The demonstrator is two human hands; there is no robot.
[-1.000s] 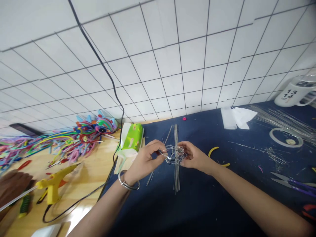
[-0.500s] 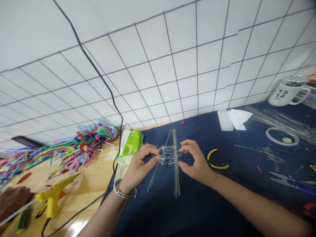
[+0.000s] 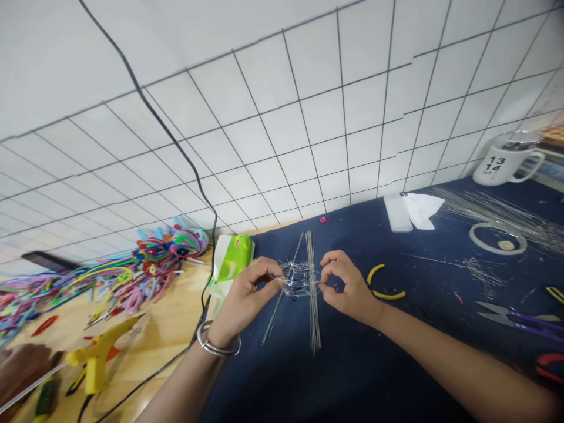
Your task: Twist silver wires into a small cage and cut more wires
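Observation:
A small frame of bent silver wire is held above the dark blue cloth, between my two hands. On its left end, my left hand is closed, thumb and forefinger pinching the wire. My right hand has its thumb and forefinger together at the right end of the wire frame, closed on the thin wire there. Below the frame lies a bundle of straight wires, and a few more straight wires slant to its left. Yellow-handled pliers lie right of my right hand, their jaws hard to make out.
To the left are a yellow glue gun, colourful pipe cleaners and a green tissue pack. Another person's hand shows at the left edge. Purple-handled scissors, loose wires and a white mug are at the right.
My right thumb and forefinger have closed from apart to a pinch at the wire frame's right end. My left hand keeps its pinch. The view has shifted slightly.

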